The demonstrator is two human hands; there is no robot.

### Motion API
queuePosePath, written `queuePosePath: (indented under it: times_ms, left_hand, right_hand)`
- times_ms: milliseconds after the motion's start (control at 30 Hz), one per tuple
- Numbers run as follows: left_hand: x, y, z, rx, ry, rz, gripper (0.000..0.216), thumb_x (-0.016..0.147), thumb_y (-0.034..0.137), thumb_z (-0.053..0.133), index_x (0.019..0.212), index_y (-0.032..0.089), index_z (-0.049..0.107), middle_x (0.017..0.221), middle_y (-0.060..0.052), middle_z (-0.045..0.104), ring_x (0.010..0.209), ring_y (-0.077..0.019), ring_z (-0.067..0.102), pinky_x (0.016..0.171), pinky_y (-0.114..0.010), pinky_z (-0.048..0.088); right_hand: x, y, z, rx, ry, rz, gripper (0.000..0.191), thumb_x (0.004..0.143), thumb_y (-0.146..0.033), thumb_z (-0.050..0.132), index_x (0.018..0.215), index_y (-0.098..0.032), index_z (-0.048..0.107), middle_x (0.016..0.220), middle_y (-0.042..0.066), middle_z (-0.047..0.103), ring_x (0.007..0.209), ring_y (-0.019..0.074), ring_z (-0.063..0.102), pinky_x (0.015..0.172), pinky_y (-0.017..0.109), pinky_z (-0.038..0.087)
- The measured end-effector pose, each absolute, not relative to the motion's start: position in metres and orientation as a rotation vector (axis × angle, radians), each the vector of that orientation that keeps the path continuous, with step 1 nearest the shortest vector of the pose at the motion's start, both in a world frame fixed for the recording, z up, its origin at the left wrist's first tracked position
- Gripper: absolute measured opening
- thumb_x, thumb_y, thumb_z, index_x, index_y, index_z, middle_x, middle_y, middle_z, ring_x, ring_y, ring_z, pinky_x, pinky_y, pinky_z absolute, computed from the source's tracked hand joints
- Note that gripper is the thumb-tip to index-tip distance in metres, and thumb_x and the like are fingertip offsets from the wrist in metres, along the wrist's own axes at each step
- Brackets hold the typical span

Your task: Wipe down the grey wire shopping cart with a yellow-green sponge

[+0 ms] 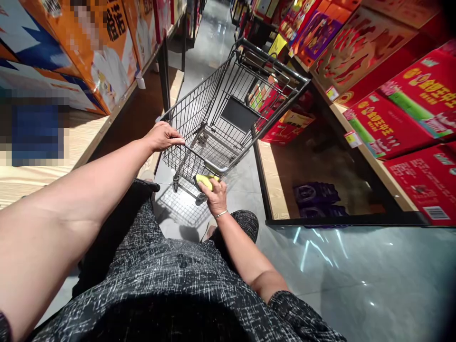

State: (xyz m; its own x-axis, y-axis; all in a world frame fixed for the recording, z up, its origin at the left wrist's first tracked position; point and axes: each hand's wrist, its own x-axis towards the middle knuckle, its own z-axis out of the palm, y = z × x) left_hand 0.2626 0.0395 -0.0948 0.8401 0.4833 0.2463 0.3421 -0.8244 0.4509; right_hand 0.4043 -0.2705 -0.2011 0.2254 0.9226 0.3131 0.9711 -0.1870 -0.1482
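Observation:
A grey wire shopping cart [245, 80] stands in the aisle in front of me, tipped in my view. My left hand [162, 137] is closed over the near left rim of the cart's basket. My right hand [215, 195] grips a yellow cloth [205, 180] and presses it against the cart's low frame at the near corner. A thin bracelet circles my right wrist. The cart's basket looks empty.
Red gift boxes [409, 114] fill the shelves on the right, with a dark lower shelf [320, 190] holding purple packs. Orange and blue cartons [89, 52] sit on the wooden shelf at left. The glossy grey floor [356, 275] runs down the aisle.

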Motion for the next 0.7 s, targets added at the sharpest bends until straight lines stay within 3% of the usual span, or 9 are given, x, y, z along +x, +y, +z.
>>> queuePosePath:
  times_ms: [167, 267, 400, 533, 700]
  left_hand:
    - [0.258, 0.037, -0.091, 2.664, 0.600, 0.470, 0.036, 0.087, 0.056, 0.053, 0.084, 0.026, 0.073, 0.096, 0.003, 0.074, 0.102, -0.0192, 0.061, 0.115, -0.048, 0.015]
    - [0.256, 0.033, -0.088, 2.657, 0.637, 0.453, 0.031, 0.088, 0.049, 0.051, 0.090, 0.027, 0.072, 0.106, 0.001, 0.072, 0.114, -0.0226, 0.057, 0.117, -0.054, 0.010]
    - [0.262, 0.007, -0.081, 2.658, 0.766, 0.520, 0.027, 0.087, 0.032, 0.049, 0.100, 0.028, 0.073, 0.117, -0.002, 0.068, 0.127, -0.0279, 0.049, 0.117, -0.061, 0.010]
    - [0.278, -0.050, -0.071, 2.673, 0.609, 0.531, 0.042, 0.081, 0.017, 0.049, 0.118, 0.026, 0.067, 0.123, -0.004, 0.065, 0.125, -0.0253, 0.051, 0.119, -0.056, 0.019]
    - [0.290, -0.110, -0.072, 2.699, 0.363, 0.432, 0.044, 0.084, 0.032, 0.055, 0.126, 0.023, 0.061, 0.124, -0.007, 0.063, 0.123, -0.0259, 0.052, 0.122, -0.056, 0.013]
  right_hand:
    - [0.388, -0.283, -0.240, -2.255, -1.993, 0.033, 0.031, 0.091, -0.025, 0.062, 0.112, -0.046, 0.072, 0.127, 0.000, 0.059, 0.103, 0.0218, 0.047, 0.085, 0.034, 0.049]
    - [0.392, -0.288, -0.234, -2.228, -2.029, 0.025, 0.033, 0.088, -0.021, 0.067, 0.111, -0.044, 0.073, 0.124, 0.001, 0.060, 0.101, 0.0210, 0.047, 0.084, 0.033, 0.047]
    - [0.418, -0.285, -0.182, -2.141, -1.874, -0.172, 0.040, 0.087, -0.018, 0.067, 0.118, -0.043, 0.070, 0.123, 0.005, 0.057, 0.113, 0.0246, 0.044, 0.096, 0.040, 0.045]
    - [0.446, -0.278, -0.117, -2.122, -1.530, -0.397, 0.038, 0.090, -0.016, 0.059, 0.117, -0.040, 0.072, 0.130, 0.007, 0.051, 0.124, 0.0291, 0.038, 0.106, 0.046, 0.039]
    - [0.448, -0.265, -0.087, -2.198, -1.486, -0.332, 0.064, 0.078, 0.001, 0.050, 0.129, -0.034, 0.065, 0.138, 0.007, 0.043, 0.121, 0.0274, 0.041, 0.105, 0.043, 0.039]
